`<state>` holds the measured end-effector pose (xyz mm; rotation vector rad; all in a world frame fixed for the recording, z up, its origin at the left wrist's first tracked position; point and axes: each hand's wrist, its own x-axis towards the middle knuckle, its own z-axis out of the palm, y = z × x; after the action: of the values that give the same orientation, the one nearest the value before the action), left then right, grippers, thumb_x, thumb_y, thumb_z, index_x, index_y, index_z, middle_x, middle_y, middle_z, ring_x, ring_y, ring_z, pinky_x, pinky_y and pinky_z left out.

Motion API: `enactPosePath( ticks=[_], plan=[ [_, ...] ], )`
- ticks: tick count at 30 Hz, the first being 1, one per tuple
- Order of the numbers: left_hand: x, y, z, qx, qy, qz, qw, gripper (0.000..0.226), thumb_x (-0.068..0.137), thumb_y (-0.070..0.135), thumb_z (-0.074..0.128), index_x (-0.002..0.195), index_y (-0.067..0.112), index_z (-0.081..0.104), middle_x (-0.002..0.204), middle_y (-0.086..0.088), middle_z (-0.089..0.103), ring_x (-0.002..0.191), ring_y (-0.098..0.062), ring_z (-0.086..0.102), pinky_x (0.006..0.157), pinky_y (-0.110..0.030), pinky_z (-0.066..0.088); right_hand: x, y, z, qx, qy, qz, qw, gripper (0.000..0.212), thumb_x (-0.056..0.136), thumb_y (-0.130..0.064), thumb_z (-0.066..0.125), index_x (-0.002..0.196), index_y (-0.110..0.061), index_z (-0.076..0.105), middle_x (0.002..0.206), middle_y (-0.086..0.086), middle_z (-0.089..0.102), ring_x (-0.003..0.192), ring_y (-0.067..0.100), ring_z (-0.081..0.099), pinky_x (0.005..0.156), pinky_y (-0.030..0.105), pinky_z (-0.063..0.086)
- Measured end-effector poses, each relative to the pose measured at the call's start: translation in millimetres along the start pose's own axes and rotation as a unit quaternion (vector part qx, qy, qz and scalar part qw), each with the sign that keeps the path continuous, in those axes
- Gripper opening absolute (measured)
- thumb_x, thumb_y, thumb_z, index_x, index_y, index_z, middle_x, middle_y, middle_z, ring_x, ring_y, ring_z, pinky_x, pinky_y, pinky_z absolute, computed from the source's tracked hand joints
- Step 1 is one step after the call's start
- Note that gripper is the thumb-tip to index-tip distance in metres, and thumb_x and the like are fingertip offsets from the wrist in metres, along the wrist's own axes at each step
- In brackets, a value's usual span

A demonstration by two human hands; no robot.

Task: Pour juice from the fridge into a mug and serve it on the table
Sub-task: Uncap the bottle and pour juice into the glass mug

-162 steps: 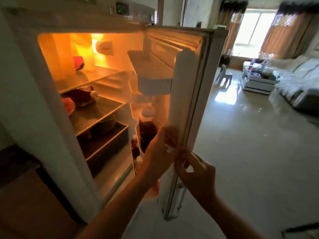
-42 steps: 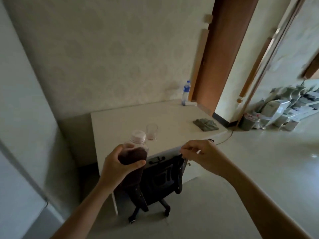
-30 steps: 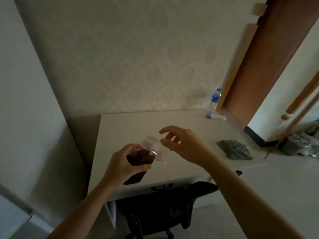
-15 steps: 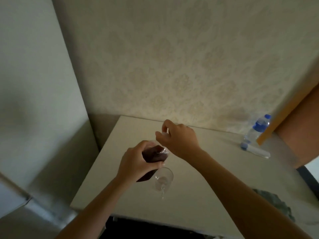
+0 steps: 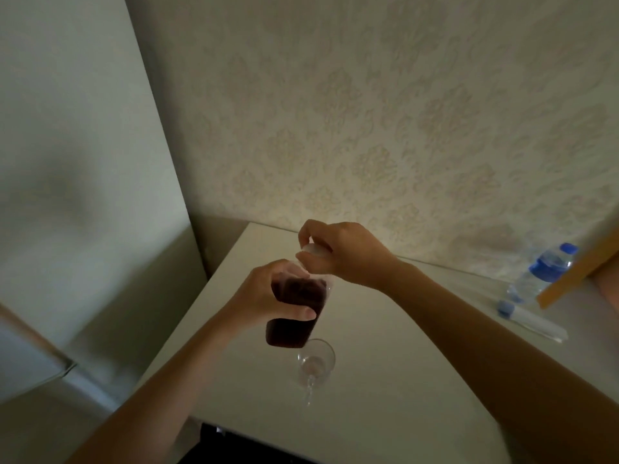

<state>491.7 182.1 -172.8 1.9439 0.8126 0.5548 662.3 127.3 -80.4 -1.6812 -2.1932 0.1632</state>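
Observation:
My left hand (image 5: 259,298) grips a clear plastic bottle of dark red juice (image 5: 294,321), held upright above the white table (image 5: 385,356). My right hand (image 5: 341,254) is closed over the bottle's pale cap (image 5: 313,250), fingers wrapped around it. Just below and to the right of the bottle stands a small clear glass (image 5: 316,361) on the table; it holds no juice.
A water bottle with a blue label and cap (image 5: 539,272) stands at the table's far right by the wall, with a clear tube with a blue cap (image 5: 529,319) lying before it. Patterned wallpaper backs the table. A dark chair edge (image 5: 241,447) shows below the table front.
I have carried the juice bottle from the fridge to the table and come up close. My right hand reached in and now grips the cap; the view tilted further down over the glass.

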Motion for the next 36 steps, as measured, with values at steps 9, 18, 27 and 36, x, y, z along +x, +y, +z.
enactPosePath(
  ticks=[9, 18, 27, 36],
  plan=[
    [10.3, -10.3, -22.6, -0.042, -0.133, -0.01, 0.99, 0.075, 0.054, 0.034, 0.087, 0.12, 0.015, 0.056, 0.114, -0.006, 0.07, 0.108, -0.021, 0.067, 0.091, -0.047, 0.056, -0.9, -3.8, -15.0, -0.031, -0.109, -0.093, 0.989, 0.028, 0.093, -0.037, 0.048, 0.114, -0.019, 0.046, 0.093, -0.007, 0.054, 0.077, 0.006, 0.049, 0.067, 0.012, 0.036],
    [10.0, -13.4, -47.8, -0.1, -0.251, -0.049, 0.961, 0.065, 0.057, 0.012, 0.083, 0.117, 0.021, 0.057, 0.112, -0.002, 0.07, 0.111, -0.023, 0.064, 0.088, -0.033, 0.056, 4.3, -19.1, -9.9, -0.077, -0.109, -0.217, 0.967, 0.035, 0.095, -0.028, 0.049, 0.127, -0.017, 0.041, 0.122, 0.003, 0.057, 0.103, 0.006, 0.05, 0.086, 0.017, 0.035],
    [4.2, -19.7, -58.9, -0.069, -0.178, -0.009, 0.982, 0.063, 0.058, 0.023, 0.086, 0.115, 0.016, 0.06, 0.112, -0.006, 0.071, 0.107, -0.023, 0.067, 0.089, -0.039, 0.057, 0.1, -16.9, -9.0, -0.121, -0.112, -0.099, 0.981, 0.065, 0.087, -0.061, 0.04, 0.142, -0.033, 0.021, 0.132, -0.006, 0.054, 0.07, -0.002, 0.049, 0.072, 0.022, 0.041],
    [3.0, -21.6, -52.4, 0.012, -0.153, -0.021, 0.988, 0.06, 0.057, 0.034, 0.089, 0.11, 0.03, 0.062, 0.106, 0.009, 0.072, 0.102, -0.009, 0.067, 0.089, -0.035, 0.057, 3.9, -15.1, 2.3, -0.146, -0.092, -0.059, 0.983, 0.055, 0.087, -0.064, 0.034, 0.134, -0.036, 0.037, 0.12, -0.009, 0.061, 0.092, 0.008, 0.06, 0.078, 0.026, 0.047]
  ],
)
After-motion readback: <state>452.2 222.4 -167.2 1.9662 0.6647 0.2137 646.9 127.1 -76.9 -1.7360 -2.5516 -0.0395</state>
